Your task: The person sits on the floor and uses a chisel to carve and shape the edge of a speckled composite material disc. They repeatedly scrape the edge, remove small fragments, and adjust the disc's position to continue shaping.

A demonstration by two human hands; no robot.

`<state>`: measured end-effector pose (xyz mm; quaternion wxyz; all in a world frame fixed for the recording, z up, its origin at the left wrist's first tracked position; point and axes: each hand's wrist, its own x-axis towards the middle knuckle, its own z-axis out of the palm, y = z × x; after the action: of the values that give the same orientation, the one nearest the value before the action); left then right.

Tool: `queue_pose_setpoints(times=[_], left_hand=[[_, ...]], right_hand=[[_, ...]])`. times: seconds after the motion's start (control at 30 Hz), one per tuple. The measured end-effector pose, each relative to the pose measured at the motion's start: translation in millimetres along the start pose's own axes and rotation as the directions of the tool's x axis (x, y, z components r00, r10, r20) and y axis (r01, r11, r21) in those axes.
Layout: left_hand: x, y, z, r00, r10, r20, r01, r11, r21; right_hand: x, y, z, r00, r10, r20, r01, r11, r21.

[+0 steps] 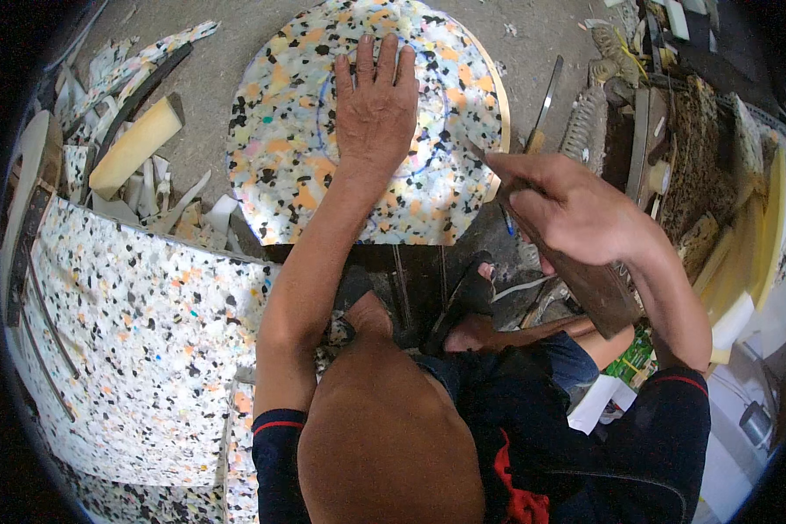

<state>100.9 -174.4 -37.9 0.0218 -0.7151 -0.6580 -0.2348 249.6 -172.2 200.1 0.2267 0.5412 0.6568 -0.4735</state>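
My left hand (376, 118) lies flat, fingers slightly apart, on a rounded slab of speckled rebonded foam (281, 164). The slab has a straight near edge and a pale layer showing along its right side. A blue circle drawn on its top runs around my left hand, partly hidden by it. At the slab's right edge, my right hand (570, 203) grips a long, dark brown tool (583, 281). Its narrow tip points at the slab and its wide end slants back towards my knee. Blur and my fingers hide what kind of tool it is.
A wood-handled knife (548, 98) and a blue pen (508, 221) lie right of the slab. Foam offcuts (134, 147) pile up at the left, beside a large speckled foam sheet (150, 340). Yellow foam sheets (737, 242) stand at the right. My sandalled foot (465, 301) is near the slab.
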Motion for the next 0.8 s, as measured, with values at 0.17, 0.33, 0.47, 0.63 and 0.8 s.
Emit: queue_pose_setpoints(times=[0.17, 0.33, 0.47, 0.63, 0.8], left_hand=[[-3, -41, -25, 0.975, -0.168, -0.148, 0.171, 0.985, 0.007], [-30, -118, -73, 0.731, -0.619, 0.287, 0.682, 0.675, -0.282], [-71, -114, -102, 0.459, -0.67, 0.584, 0.742, -0.074, -0.667], [-158, -47, -119, 0.277, -0.651, 0.707, 0.647, -0.417, -0.638], [-138, -27, -138, 0.798, -0.6, 0.064, 0.602, 0.785, -0.149]], right_hand=[[-16, 5, 0, 0.998, 0.058, 0.01, -0.059, 0.989, 0.139], [-6, 6, -5, 0.998, 0.061, 0.021, -0.062, 0.994, 0.089], [-4, 5, -23, 0.999, -0.048, -0.022, 0.045, 0.994, -0.099], [10, 3, -41, 0.944, -0.309, -0.113, 0.233, 0.871, -0.433], [19, 1, -41, 0.946, -0.309, -0.097, 0.208, 0.81, -0.549]])
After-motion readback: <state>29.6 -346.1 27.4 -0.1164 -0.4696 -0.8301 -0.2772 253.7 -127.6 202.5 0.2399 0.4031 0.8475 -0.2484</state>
